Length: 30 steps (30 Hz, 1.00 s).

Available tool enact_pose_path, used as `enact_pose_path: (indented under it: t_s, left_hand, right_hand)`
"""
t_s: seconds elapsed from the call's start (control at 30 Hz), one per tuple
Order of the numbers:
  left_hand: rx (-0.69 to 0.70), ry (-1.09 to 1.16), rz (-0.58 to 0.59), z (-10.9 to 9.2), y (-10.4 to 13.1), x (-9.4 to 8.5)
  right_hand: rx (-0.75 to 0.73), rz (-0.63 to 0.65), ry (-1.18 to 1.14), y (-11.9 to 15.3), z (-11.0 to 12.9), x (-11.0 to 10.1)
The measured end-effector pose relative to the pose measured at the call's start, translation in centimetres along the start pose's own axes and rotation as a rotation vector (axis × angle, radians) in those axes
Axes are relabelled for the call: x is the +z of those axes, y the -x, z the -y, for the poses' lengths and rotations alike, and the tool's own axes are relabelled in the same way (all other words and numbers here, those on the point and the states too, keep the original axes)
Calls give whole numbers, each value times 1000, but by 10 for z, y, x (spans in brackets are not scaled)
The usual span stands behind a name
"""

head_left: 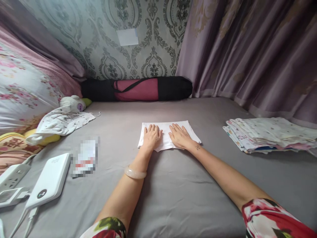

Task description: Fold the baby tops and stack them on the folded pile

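A white folded cloth (165, 136) lies flat on the grey bed sheet (193, 195), its layers showing at the left and right edges. Flat on its left part rests my left hand (152, 136), fingers stretched forward and the thumb toward the middle. My right hand (182, 136) lies palm down on the right part, fingers pointing up and to the left. Neither hand grips the cloth; both press or rest on top of it. Parts of the cloth are hidden under the palms. A pale bangle (135, 173) is around my left forearm.
A stack of folded patterned cloths (269, 134) sits at the right. On the left lie a white power bank (51, 181) with cables, a power strip (15, 177), a blurred-out packet (85, 157) and a drawstring bag (61, 122). A long black-and-maroon bag (136, 89) lies along the wall.
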<state>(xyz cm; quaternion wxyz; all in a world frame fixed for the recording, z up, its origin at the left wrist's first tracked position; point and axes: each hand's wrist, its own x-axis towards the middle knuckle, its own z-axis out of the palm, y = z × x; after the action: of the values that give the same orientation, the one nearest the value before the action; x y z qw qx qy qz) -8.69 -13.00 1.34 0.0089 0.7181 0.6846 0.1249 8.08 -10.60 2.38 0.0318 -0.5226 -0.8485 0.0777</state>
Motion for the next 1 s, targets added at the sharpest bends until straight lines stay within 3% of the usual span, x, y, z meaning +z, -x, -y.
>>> enact_pose_path:
  t_s: [0.23,0.37,0.53,0.8,1.0]
  left_hand:
    - [-176,102,-121,12,-6,-10]
    - [-240,185,-147,22,-10,-11]
    - [-315,354,-191,32,-15,-9]
    - [-448,580,-263,44,-16,-12]
    - [-500,700,-310,57,-22,-7]
  right_hand:
    - [-60,-70,-34,-9,28,10]
    - [-56,-75,-15,-10,29,16]
    - [-47,-22,-22,-13,33,10]
    - [-108,-34,-61,-26,68,15]
    - [-87,-34,-47,-25,68,20]
